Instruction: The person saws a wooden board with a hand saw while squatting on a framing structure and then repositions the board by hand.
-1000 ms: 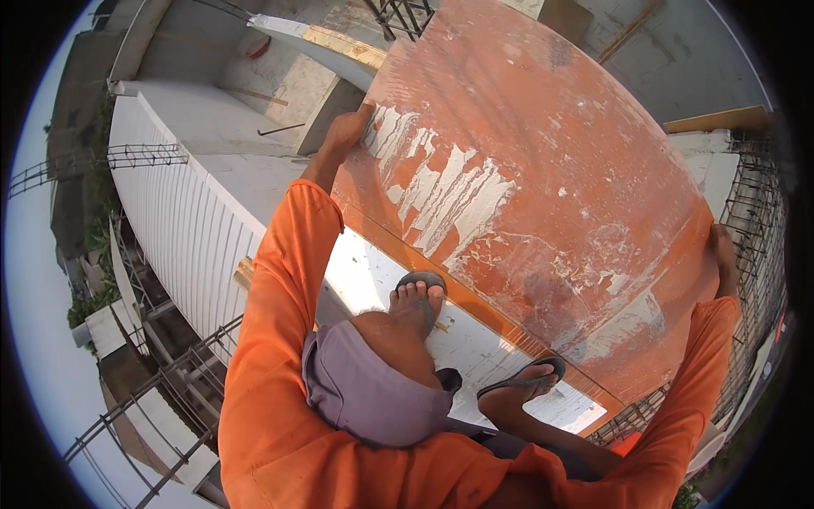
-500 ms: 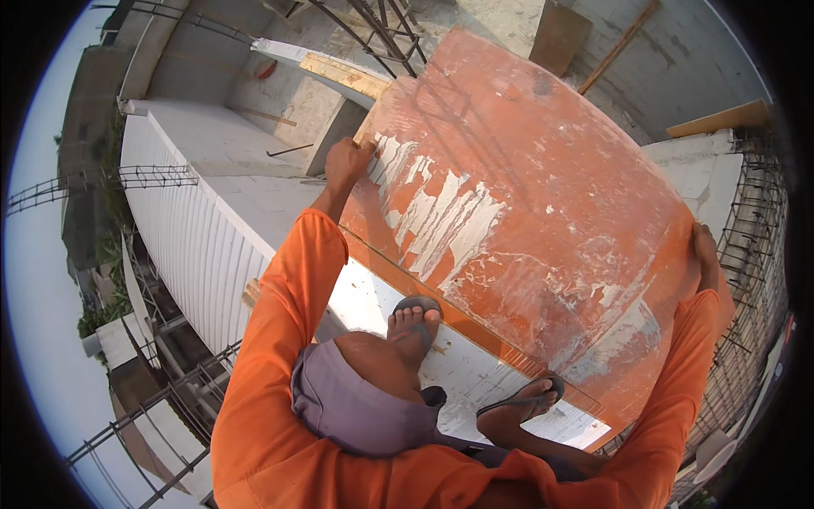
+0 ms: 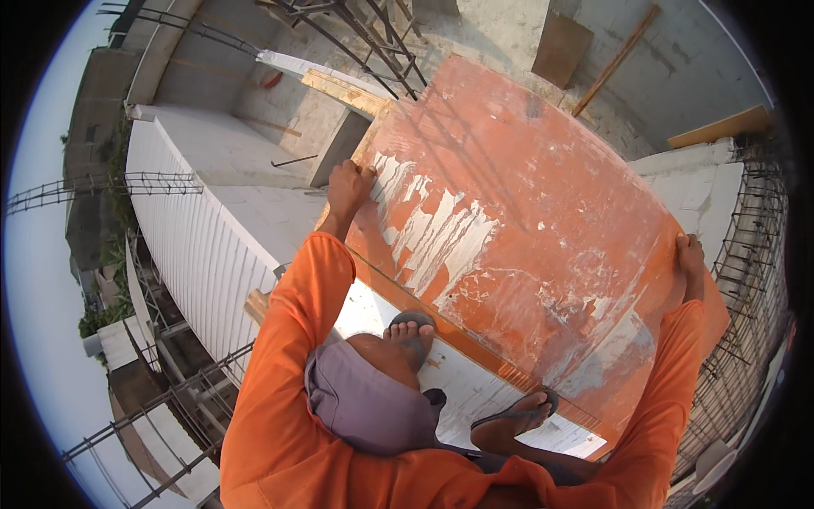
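A large reddish-orange panel (image 3: 560, 195), scuffed and streaked with pale dried plaster or cement, lies slanted in front of me. My left hand (image 3: 348, 193) is closed on its left edge, the fingers curled at the rim. At the right edge my right hand (image 3: 691, 254) grips the panel as well, its thumb and fingers partly hidden. Both arms are stretched wide in orange sleeves. My feet, in dark flip-flops (image 3: 412, 319), stand on a white, paint-marked board (image 3: 466, 386) along the panel's near edge.
A timber strip (image 3: 343, 92) runs beyond my left hand. Dark rebar (image 3: 381, 42) rises at the far end. To the right hangs a steel mesh (image 3: 742, 280); on the left are a white ribbed wall (image 3: 191, 229), protruding rebar (image 3: 161, 184) and a drop to lower ground.
The panel's far edge has come nearer to me and lower in the view. Both hands have shifted slightly nearer with it, the right one also a little inward.
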Motion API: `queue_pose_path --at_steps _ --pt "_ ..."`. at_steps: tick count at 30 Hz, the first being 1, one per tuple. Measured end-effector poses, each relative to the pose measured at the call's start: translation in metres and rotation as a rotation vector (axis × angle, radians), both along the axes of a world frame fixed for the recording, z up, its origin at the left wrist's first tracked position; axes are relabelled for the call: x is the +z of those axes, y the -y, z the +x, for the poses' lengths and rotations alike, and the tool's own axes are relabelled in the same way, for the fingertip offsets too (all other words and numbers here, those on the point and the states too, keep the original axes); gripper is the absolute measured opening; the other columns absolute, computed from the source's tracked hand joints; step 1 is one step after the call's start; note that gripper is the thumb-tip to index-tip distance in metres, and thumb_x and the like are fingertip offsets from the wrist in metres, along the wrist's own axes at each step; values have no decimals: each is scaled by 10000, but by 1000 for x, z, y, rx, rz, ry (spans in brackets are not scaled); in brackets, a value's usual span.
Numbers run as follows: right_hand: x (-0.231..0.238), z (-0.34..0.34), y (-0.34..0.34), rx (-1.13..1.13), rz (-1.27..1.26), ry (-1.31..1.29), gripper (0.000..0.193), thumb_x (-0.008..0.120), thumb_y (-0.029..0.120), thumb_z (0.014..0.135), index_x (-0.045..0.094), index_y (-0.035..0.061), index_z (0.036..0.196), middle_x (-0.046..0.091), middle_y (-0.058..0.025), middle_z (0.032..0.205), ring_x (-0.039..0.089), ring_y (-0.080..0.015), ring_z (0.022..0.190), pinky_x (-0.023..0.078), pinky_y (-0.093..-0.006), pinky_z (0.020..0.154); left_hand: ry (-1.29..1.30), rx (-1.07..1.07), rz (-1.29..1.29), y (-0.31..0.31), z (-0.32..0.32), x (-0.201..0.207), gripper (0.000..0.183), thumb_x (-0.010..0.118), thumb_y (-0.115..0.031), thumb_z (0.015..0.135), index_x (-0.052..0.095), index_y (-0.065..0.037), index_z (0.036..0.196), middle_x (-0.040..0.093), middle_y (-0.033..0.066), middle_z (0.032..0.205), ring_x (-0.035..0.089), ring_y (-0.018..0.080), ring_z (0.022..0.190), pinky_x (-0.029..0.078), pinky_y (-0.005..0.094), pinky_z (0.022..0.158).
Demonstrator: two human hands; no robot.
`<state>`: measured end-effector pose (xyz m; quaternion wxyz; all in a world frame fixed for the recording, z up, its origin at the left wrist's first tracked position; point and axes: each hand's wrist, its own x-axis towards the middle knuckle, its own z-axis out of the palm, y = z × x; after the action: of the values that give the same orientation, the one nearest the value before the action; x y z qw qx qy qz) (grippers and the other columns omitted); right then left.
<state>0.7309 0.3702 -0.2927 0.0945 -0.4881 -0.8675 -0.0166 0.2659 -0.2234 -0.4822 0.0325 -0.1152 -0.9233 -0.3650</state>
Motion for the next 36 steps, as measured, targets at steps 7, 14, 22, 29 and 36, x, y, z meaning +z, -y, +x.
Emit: queue_pose_path --at_steps 7,14,22,29,36 --pt "-16 -17 6 -19 186 55 584 467 438 855 490 13 1254 483 -281 1217 462 -430 1122 371 -476 965 -109 76 50 -4 -2 1 329 594 -349 785 557 -27 840 541 171 869 517 357 847 425 454 750" --pt "-23 -210 178 299 375 -220 604 560 347 807 440 73 1331 384 -267 1322 311 -410 1275 242 -528 1031 -191 132 53 -2 -37 9 306 585 -340 788 546 -47 870 498 127 917 457 306 920 356 430 816" --pt "-71 -380 337 467 222 -159 625 592 370 789 438 121 1341 397 -163 1319 244 -346 1328 172 -588 1025 -206 116 -5 -23 -76 19 325 589 -343 810 536 -44 926 491 140 931 456 320 914 355 450 807" --pt "-50 -427 317 442 294 -175 569 595 340 771 494 120 1285 427 -136 1187 281 -324 1283 216 -589 985 -131 119 -76 -47 -115 48 340 569 -354 783 535 -54 940 492 144 967 446 337 932 345 465 825" --pt "-37 -454 305 462 322 -199 530 605 321 741 540 112 1223 395 -117 1113 317 -328 1227 241 -587 957 -54 82 -122 -56 -146 66 399 589 -392 765 543 -56 975 478 142 989 430 331 959 317 456 837"
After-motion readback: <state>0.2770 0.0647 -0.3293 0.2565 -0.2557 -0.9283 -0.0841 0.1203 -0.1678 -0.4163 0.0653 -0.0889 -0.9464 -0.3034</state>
